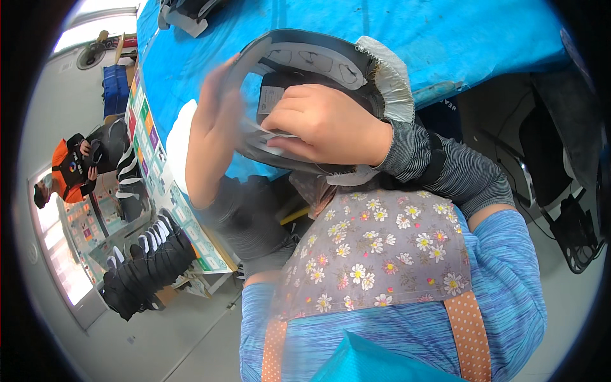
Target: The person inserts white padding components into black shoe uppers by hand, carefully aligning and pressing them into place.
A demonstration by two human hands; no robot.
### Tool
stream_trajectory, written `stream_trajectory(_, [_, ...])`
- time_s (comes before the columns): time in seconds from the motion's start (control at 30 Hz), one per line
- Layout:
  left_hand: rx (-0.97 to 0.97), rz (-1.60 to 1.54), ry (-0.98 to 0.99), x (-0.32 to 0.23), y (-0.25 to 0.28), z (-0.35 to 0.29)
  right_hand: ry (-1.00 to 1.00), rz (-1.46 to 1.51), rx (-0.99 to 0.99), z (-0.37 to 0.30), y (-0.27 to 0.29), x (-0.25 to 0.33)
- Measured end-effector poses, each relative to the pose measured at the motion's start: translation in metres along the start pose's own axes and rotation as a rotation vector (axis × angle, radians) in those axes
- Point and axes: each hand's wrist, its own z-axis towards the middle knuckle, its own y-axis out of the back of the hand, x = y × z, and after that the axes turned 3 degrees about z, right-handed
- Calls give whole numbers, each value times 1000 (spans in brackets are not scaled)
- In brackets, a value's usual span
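**Ring-shaped fabric workpiece [318,63] at upper centre of frame, between both hands**

Seen against the blue-covered worktable [484,38], just beyond the floral apron [382,248]. Dark on the outside, pale along the upper inner wall, with thin outlined shapes marked on that lining. Finished at the right end with a whitish gathered strip [396,79], frayed along one edge. Fitted inside with a white printed label [270,100], just to the left of the right hand [321,118].

Right hand: inserted over the opening from the right, fingers curled inward. Closed on a light inner edge of the workpiece, with thumb below and fingers above. Covered from the wrist by a striped grey sleeve [474,169].

Left hand [213,121]: raised at the left rim of the workpiece, fingers toward the top of the frame. Blurred; cannot tell whether grasping the rim or only touching.

Surroundings:
- Upper left, on the worktable: black-and-grey piece [188,16], cut off by the frame.
- Left of centre, beside the left forearm: white object [178,146], kind unclear.
- Far left: co-worker [67,169] in orange and black, both hands at a dark object.
- Lower left: row of black articles [140,270] with white strips.
- Right side: black chair [544,146].
- Lower edge: turquoise sheet [375,364].
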Motion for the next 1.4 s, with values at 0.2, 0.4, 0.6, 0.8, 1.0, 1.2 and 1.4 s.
stream_trajectory(0.2, [-111, -446, -24, 61, -21, 0, 10, -47, 10, -6, -4, 3])
stream_trajectory(0.4, [-269, -489, -53, 51, -48, -1, -2, -150, 74, 2, -11, 6])
stream_trajectory(0.6, [-322, -511, -44, 50, -56, -5, -30, -130, 45, 4, -16, 8])
stream_trajectory(0.8, [-386, -484, -25, 47, -60, -5, -28, -95, 82, 6, -16, 7])
stream_trajectory(1.0, [-433, -482, -63, 49, -65, -5, -52, -49, 163, 9, -11, 9])
stream_trajectory(1.2, [-471, -549, -131, 56, -68, -9, -124, 90, 368, 15, 9, 15])
stream_trajectory(1.4, [-487, -487, -153, 67, -62, -11, -44, -354, 210, 57, 64, 7])
